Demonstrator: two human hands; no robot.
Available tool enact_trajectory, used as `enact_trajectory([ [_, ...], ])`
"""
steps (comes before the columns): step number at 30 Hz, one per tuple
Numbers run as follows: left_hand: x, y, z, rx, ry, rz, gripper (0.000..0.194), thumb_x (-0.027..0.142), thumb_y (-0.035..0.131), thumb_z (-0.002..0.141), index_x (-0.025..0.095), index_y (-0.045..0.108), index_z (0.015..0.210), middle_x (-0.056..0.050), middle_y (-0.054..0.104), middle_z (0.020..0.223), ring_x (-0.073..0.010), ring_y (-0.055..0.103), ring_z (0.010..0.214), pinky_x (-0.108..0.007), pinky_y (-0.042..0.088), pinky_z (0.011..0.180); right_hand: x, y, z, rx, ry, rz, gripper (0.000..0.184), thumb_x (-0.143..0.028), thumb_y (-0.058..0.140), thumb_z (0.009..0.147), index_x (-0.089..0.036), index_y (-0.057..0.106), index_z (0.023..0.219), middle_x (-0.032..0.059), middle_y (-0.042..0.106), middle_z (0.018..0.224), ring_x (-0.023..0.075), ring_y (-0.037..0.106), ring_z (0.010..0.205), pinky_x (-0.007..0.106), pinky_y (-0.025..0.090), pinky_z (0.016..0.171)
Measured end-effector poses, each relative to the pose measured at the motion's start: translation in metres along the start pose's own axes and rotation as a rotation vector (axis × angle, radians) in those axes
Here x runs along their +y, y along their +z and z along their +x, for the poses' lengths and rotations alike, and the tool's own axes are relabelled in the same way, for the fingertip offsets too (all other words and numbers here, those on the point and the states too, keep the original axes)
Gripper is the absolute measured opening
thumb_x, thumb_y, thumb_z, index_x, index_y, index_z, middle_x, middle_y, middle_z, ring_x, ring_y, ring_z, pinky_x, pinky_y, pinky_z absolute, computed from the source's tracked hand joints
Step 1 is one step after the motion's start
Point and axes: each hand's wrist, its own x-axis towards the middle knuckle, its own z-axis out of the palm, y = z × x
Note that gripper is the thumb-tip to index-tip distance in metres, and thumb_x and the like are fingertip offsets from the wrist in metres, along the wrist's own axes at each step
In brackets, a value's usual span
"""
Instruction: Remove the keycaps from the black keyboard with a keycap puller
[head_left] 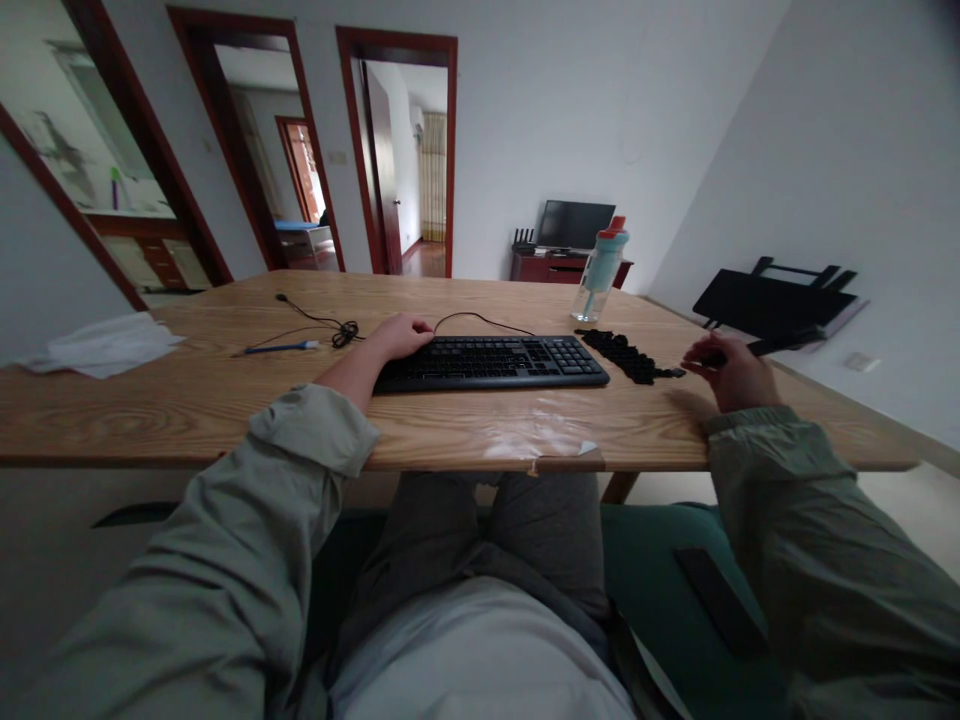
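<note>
A black keyboard (491,362) lies on the wooden table in front of me. My left hand (401,338) rests on its upper left corner, fingers curled over the far edge. Off the keyboard's right end is a strip of small black pieces that look like keycaps (622,357). Beside the near right end of this strip, my right hand (726,368) is closed around a dark, long-handled tool (787,341), which sticks out to the right. The tool's kind and its working end cannot be made out.
Behind the pieces stands a clear bottle (598,275) with a red cap. A coiled black cable (345,333), a blue stick with a white end (281,347) and white tissue (105,345) lie to the left. A dark phone-like slab (720,598) lies on the green seat.
</note>
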Motion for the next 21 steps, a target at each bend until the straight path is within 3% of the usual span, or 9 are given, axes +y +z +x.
enact_trajectory([
  [4,-0.0022,0.0011,0.0017,0.003,-0.004,-0.008,0.032,0.035,0.056,0.079,0.016,0.076,0.096,-0.007,0.075,0.095,-0.0208,0.066,0.085,-0.029,0.047,0.077,0.0059,-0.0032,0.0031,0.049,-0.135,-0.198,0.011,-0.022,0.061,0.077,-0.014,0.063,0.070,0.0015,0.060,0.062,0.0085,0.056,0.054,0.015,0.047,0.045],
  [9,0.0000,0.0004,0.0019,-0.008,-0.022,-0.008,0.032,0.035,0.057,0.079,0.016,0.076,0.097,-0.007,0.075,0.096,-0.0207,0.066,0.085,-0.029,0.047,0.077,0.0042,-0.0017,-0.0009,0.027,-0.135,-0.172,0.008,-0.022,0.061,0.073,-0.015,0.063,0.069,0.0014,0.059,0.059,0.0116,0.056,0.051,0.020,0.049,0.039],
  [21,-0.0073,0.0033,0.0046,-0.006,-0.008,-0.033,0.031,0.035,0.058,0.077,0.018,0.076,0.097,-0.006,0.074,0.094,-0.0196,0.065,0.084,-0.029,0.047,0.080,0.0063,-0.0044,0.0007,-0.060,-0.073,-0.032,0.007,-0.021,0.064,0.064,-0.016,0.066,0.069,0.0022,0.064,0.062,0.0139,0.063,0.059,0.023,0.056,0.052],
])
